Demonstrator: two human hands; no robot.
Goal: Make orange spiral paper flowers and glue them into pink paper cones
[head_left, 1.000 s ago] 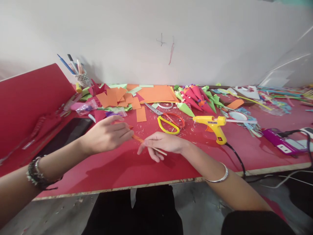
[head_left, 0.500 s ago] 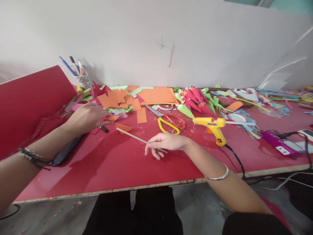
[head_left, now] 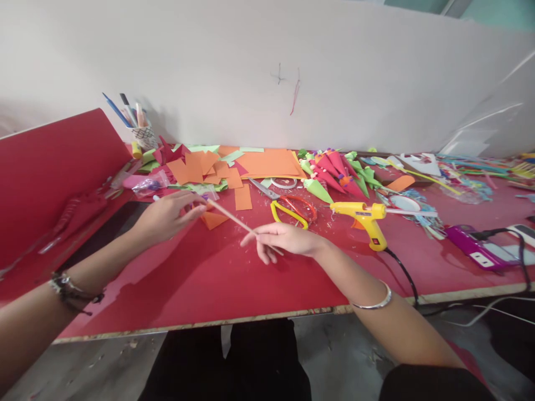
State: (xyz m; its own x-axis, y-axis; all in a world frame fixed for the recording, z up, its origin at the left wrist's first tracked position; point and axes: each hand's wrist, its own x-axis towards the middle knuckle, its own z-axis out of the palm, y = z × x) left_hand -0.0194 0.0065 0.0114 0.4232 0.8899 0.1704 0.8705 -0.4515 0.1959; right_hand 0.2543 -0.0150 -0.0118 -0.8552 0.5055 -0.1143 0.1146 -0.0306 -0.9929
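A thin wooden stick [head_left: 234, 218] slants just above the red surface [head_left: 200, 278], the right hand [head_left: 284, 240] pinching its near end in closed fingers, the left hand [head_left: 169, 214] meeting its far end with fingers curled. An orange paper triangle [head_left: 214, 220] lies beneath; scissors [head_left: 288, 209] and a yellow glue gun [head_left: 363, 217] sit beyond
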